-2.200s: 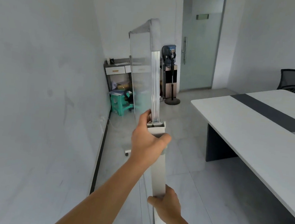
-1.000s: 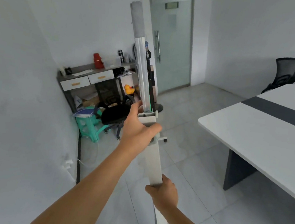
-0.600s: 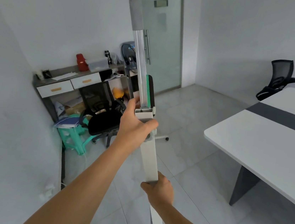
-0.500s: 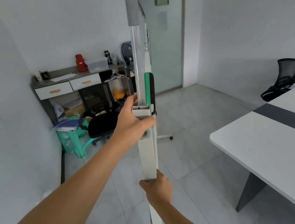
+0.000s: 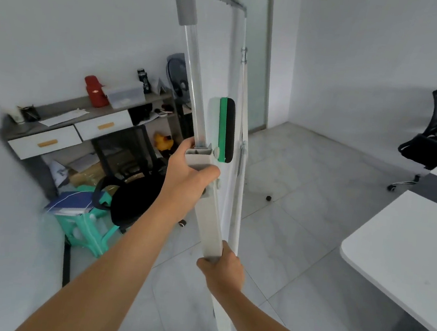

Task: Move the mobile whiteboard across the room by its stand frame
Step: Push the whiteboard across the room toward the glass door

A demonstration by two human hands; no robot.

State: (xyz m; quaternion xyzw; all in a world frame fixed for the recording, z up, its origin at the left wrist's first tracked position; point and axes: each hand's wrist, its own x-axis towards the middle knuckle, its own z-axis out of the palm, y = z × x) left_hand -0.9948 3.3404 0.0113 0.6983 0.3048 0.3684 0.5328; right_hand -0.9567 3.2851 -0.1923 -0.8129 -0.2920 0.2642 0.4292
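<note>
Whiteboard (image 5: pixel 218 88) newly swung rightward, eraser (image 5: pixel 226 129) exposed.

An office: a long white meeting table (image 5: pixel 406 260), a mesh swivel chair (image 5: pixel 435 137) and a cluttered desk (image 5: pixel 59 129) with drawers.

Stand frame (image 5: pixel 211 225): matt grey plastic or painted metal, smooth. Upper rail (image 5: pixel 192 79): shiny metal. Eraser (image 5: pixel 226 129): green plastic w/ black felt. Floor (image 5: pixel 300 230): glossy tile. Tabletop (image 5: pixel 407 251): matt white laminate.

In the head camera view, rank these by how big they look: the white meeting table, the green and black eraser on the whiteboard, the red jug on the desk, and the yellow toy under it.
1. white meeting table, nearest the camera
2. green and black eraser
3. red jug
4. yellow toy, partly hidden
</note>
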